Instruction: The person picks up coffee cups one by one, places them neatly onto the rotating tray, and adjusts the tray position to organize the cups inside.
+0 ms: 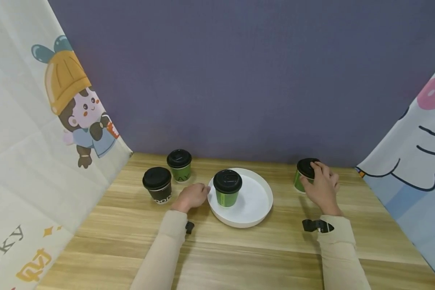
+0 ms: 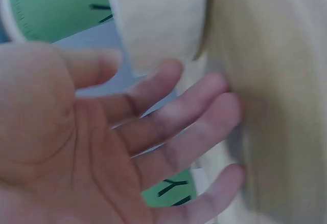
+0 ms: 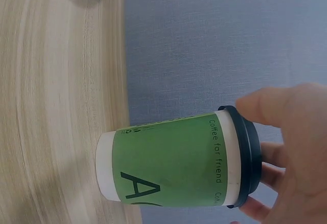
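Observation:
At the right of the table, my right hand (image 1: 322, 187) holds a green paper coffee cup (image 3: 166, 157) by its black lid (image 3: 245, 155), thumb on one side and fingers on the other. The cup is upright. My left hand (image 1: 192, 196) is at the left rim of a round white tray (image 1: 255, 201), its fingers loosely extended beside the tray wall (image 2: 161, 24) in the left wrist view. Another green coffee cup (image 1: 227, 198) with a black lid stands on the left part of the tray.
Left of the tray stand a black coffee cup (image 1: 159, 193) and, behind it, a green coffee cup (image 1: 181, 173), both black-lidded. A grey-blue panel (image 1: 239, 80) rises along the table's back edge. Printed cloths hang at the left (image 1: 21, 141) and right (image 1: 420, 169).

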The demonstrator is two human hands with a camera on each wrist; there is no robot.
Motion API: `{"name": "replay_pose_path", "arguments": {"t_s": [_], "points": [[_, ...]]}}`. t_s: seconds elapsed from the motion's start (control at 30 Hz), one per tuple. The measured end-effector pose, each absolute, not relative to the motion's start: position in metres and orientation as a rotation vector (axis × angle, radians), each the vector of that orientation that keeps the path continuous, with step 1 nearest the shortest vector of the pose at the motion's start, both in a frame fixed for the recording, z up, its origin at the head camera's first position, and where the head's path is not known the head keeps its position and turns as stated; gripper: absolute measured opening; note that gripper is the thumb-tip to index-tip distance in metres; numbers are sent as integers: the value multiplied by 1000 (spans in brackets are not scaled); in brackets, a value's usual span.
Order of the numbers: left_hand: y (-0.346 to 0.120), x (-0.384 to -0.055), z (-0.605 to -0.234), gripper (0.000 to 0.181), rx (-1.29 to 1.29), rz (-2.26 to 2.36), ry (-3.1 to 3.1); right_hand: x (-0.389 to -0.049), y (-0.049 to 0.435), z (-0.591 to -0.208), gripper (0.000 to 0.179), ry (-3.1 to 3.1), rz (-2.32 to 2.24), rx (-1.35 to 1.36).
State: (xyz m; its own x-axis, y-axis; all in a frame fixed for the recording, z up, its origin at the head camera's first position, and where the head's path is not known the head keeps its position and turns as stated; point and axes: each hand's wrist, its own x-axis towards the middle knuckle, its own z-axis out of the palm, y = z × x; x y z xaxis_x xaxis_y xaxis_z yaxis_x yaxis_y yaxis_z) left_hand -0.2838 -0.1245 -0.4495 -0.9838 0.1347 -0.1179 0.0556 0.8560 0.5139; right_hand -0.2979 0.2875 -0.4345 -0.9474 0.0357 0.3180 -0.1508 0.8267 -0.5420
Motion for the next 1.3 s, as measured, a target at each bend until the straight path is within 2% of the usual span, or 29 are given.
{"name": "replay_pose_path", "arguments": {"t_s": [0.47, 0.77, 1.3], "points": [[-134, -270, -431, 33, 351, 645, 2687, -291, 285, -433, 68, -2707, 831, 67], [-138, -265, -433, 34, 358, 602, 2681, -280, 278, -436, 70, -2687, 845, 54], [-138, -268, -439, 36, 301, 682, 2758, -279, 278, -435, 62, -2641, 799, 77]]}}
